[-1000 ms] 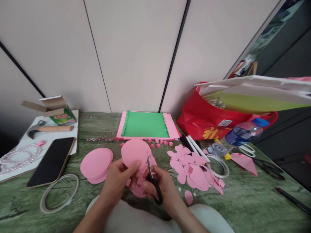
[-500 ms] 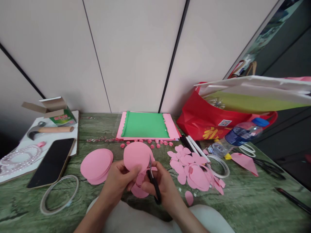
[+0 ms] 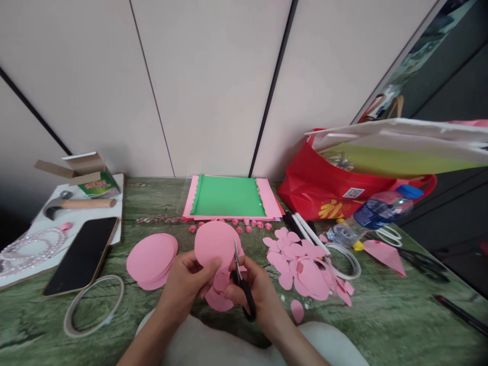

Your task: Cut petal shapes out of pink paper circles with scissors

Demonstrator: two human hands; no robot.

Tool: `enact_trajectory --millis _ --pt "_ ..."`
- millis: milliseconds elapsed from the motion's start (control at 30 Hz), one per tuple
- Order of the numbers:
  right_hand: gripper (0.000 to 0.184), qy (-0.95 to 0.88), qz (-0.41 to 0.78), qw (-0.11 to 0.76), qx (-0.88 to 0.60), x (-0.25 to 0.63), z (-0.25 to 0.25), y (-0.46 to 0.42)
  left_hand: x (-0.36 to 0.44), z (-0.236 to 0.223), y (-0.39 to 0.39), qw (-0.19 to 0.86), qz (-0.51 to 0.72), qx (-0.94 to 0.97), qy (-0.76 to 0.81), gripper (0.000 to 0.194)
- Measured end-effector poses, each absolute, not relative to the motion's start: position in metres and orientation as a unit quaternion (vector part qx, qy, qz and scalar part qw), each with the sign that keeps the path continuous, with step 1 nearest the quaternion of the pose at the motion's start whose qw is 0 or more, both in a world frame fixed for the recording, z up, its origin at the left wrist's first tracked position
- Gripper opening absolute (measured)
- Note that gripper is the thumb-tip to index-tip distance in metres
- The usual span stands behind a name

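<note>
My left hand [image 3: 190, 282] pinches a rounded piece of pink paper [image 3: 215, 244], thumb pressed on its lower part. Black-handled scissors [image 3: 243, 291] sit in my right hand [image 3: 254, 292], their blades pointing up along the paper's right edge. A strip of the same pink paper hangs over the right side near the blades. Just below the hands lies another pink paper piece [image 3: 218, 300], partly hidden by my fingers. To the left is a stack of pink paper circles [image 3: 152, 259]. On the right spreads a pile of pink paper petals and flowers [image 3: 297, 259].
Behind the hands lie green paper [image 3: 229, 195] and a row of small pink rolls [image 3: 260, 224]. Left are a phone [image 3: 82, 256], a hammer [image 3: 84, 203] and a tape roll [image 3: 93, 307]. Right stand a red bag [image 3: 305, 178] and a tilted bottle [image 3: 373, 216].
The pink paper in my left hand has turned slightly, and the scissors have shifted a little to the right and down. Other things on the table stay where they were.
</note>
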State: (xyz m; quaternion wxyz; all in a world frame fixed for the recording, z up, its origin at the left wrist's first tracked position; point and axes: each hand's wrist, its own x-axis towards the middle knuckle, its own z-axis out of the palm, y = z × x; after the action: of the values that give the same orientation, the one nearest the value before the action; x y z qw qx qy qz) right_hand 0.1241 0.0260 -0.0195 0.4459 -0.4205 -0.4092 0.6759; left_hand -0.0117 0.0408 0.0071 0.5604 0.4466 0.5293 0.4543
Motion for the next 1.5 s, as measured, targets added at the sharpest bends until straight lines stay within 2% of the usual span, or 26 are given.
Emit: enact_trajectory --millis 567,900,1133,1500 --pt "0.03 -0.432 0.662 0.435 -0.431 0.126 -0.027 0.024 -0.013 0.007 0.043 0.61 0.471 0.424 0.475 0.028" --pt "0.038 -0.407 0.69 0.441 -0.405 0.124 -0.021 0.025 -0.014 0.006 0.043 0.573 0.469 0.439 0.508 0.033" --pt "0.044 -0.418 0.668 0.461 -0.408 0.126 -0.011 0.027 -0.014 0.004 0.041 0.558 0.448 0.463 0.523 0.03" --pt "0.043 -0.431 0.672 0.468 -0.379 0.127 -0.021 0.026 -0.013 0.007 0.042 0.565 0.459 0.459 0.509 0.024"
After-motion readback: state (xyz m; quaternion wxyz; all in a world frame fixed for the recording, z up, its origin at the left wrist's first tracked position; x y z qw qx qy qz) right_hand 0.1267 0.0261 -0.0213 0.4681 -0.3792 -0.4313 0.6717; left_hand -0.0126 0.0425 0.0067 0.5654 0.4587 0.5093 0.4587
